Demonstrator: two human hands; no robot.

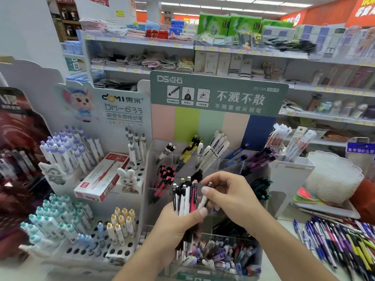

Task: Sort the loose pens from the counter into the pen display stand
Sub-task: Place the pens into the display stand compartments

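A bundle of pens (185, 197) is gripped upright in the left hand (174, 230), before the stand (205, 159). One white pen (205, 196) is pinched by the right hand (229, 196), beside the bundle.

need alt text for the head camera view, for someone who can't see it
A person's left hand grips a bunch of pens while the right hand pinches one white pen from it, before a clear pen display stand. Loose pens lie on the counter at right.

Two hands, left (174, 226) and right (227, 197); one red pen box (101, 177).
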